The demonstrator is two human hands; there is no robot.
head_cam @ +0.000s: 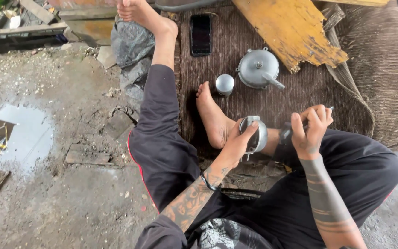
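Head view, lower centre: left hand (pixel 236 145) fingers closed round metal housing (pixel 255 133), steadying it; right hand (pixel 310 129) fingers curled on thin tool (pixel 329 109); round cover (pixel 258 68), small cap (pixel 225 84) parked mid-frame on mat (pixel 300 97).

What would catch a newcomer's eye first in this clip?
The left hand grips a round silver metal part at centre, while the right hand holds a thin tool beside it. Behind them on the brown mat lie a domed metal cover, a small cap and a phone.
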